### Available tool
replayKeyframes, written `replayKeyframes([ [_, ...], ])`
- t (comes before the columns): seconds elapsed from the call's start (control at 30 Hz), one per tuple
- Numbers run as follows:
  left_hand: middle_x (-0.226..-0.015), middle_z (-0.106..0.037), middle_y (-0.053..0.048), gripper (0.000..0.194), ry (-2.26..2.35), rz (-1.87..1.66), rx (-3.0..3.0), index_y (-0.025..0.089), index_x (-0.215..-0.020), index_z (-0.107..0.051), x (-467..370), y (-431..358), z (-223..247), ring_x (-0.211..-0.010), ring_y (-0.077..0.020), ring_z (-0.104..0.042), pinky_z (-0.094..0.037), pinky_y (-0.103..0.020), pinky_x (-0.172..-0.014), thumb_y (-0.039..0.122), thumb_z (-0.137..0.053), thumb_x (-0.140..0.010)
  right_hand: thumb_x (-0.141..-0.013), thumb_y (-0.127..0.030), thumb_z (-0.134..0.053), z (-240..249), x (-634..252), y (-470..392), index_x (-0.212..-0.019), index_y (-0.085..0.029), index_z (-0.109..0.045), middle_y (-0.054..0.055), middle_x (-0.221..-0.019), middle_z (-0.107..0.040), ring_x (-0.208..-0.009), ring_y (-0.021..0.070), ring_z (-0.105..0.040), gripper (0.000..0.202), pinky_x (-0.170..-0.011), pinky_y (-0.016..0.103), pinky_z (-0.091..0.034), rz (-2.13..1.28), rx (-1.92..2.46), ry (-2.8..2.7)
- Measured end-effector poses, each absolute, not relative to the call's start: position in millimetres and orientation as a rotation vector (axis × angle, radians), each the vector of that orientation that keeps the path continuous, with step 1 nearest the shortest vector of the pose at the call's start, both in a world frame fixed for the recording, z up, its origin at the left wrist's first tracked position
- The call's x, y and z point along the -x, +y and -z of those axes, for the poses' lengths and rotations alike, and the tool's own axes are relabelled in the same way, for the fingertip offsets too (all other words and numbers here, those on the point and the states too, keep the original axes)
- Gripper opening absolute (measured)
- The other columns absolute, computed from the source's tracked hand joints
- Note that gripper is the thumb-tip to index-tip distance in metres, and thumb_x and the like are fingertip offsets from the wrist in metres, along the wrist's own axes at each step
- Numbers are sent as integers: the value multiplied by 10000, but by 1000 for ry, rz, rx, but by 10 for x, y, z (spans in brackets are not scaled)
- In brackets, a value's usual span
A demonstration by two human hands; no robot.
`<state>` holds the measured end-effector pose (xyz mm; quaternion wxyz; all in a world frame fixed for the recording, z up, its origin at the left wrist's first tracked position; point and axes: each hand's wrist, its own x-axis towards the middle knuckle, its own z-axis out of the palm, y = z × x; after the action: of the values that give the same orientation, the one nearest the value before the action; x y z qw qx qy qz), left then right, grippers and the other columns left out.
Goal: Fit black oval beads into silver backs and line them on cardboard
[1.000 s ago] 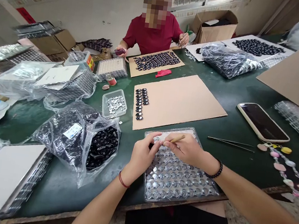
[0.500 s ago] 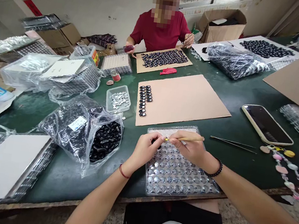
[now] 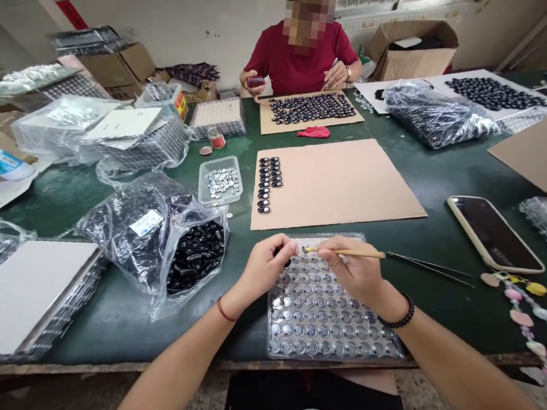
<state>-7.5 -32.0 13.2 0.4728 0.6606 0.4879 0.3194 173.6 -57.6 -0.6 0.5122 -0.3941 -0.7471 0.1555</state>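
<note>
My left hand point(image 3: 265, 268) is pinched above the upper left of the clear plastic tray point(image 3: 328, 359). A small dark piece shows under its fingertips, mostly hidden. My right hand point(image 3: 357, 276) grips a slim tool with a light wooden handle point(image 3: 366, 253), its tip pointing left toward my left fingertips, with a small gap between. Rows of round, clear-silver pieces point(image 3: 309, 317) fill the tray below both hands. Beyond it lies a cardboard sheet point(image 3: 342, 180) with short columns of black pieces with pale spots point(image 3: 266, 187) along its left side.
Left of the tray are an open bag of black pieces point(image 3: 196, 255) and a small tub of silver discs point(image 3: 221, 181). Tweezers point(image 3: 431, 269), a phone point(image 3: 496, 233) and a beaded strap point(image 3: 520, 318) lie right. Across the table, a co-worker point(image 3: 301, 54) works over another board point(image 3: 269, 120).
The tool's tip has drawn slightly away from my left fingertips, its handle now more level. Across the table, the co-worker's tweezer hand has come down toward the board. The view has shifted slightly.
</note>
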Motion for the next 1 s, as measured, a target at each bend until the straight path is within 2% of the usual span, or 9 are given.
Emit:
replayKeyframes([
  [0.1,-525,-447,45,296,1198,-835,-1452,159,-852,-647,53,-328,-125,-418,-61,-323,-259,-195,-406,420,-533,-773,-865,-265,-489,4,-1736,-586,-819,-207,-619,14,-684,-648,-559,114,-587,150,-561,245,-480,-445,1018,-1627],
  [0.2,-502,-464,46,350,1138,-803,-1417,175,-1004,-660,16,-363,-129,-411,-57,-312,-255,-189,-402,393,-584,-741,-862,-291,-495,9,-1723,-596,-833,-201,-625,8,-664,-641,-509,110,-581,161,-524,250,-489,-615,990,-1540],
  [0.37,-663,-618,-9,286,1103,-791,-1443,178,-916,-697,7,-369,-148,-418,-49,-337,-285,-192,-407,372,-606,-726,-865,-310,-491,34,-1693,-609,-844,-194,-618,15,-685,-646,-496,108,-588,173,-486,249,-495,-803,893,-1469],
  [0.47,-724,-650,-27,267,1078,-782,-1525,173,-898,-703,30,-349,-152,-471,-66,-403,-331,-196,-458,355,-611,-726,-866,-322,-487,40,-1687,-616,-844,-192,-610,21,-708,-657,-495,111,-598,181,-461,247,-493,-833,872,-1419],
  [0.57,-691,-636,-25,262,1073,-772,-1643,162,-891,-705,55,-331,-143,-533,-88,-446,-355,-202,-507,347,-611,-729,-864,-313,-492,20,-1689,-620,-823,-187,-604,18,-679,-654,-480,111,-596,173,-445,241,-487,-826,876,-1382],
  [0.7,-548,-538,15,292,1216,-782,-1746,165,-910,-701,155,-175,-156,-470,-78,-394,-322,-205,-467,377,-594,-742,-865,-320,-490,-23,-1707,-619,-810,-186,-601,14,-646,-646,-469,111,-594,182,-447,244,-495,-803,921,-1309],
  [0.8,-510,-484,31,357,1491,-1031,-1744,142,-1023,-652,330,77,-226,-454,-86,-389,-336,-220,-483,383,-533,-789,-863,-333,-491,-26,-1716,-616,-812,-183,-605,14,-630,-642,-468,113,-593,195,-468,256,-509,-794,939,-1305],
  [0.9,-512,-472,37,408,1751,-1276,-1837,127,-1110,-591,492,227,-284,-522,-105,-423,-364,-235,-573,385,-531,-799,-865,-321,-490,-5,-1714,-612,-823,-181,-604,14,-644,-644,-476,110,-594,185,-473,251,-507,-802,939,-1335],
  [1.0,-576,-526,20,329,1683,-1218,-1913,144,-947,-647,465,119,-243,-555,-100,-450,-369,-230,-598,412,-543,-788,-871,-317,-479,10,-1717,-603,-828,-178,-598,11,-650,-637,-467,103,-584,188,-465,243,-497,-790,960,-1340],
])
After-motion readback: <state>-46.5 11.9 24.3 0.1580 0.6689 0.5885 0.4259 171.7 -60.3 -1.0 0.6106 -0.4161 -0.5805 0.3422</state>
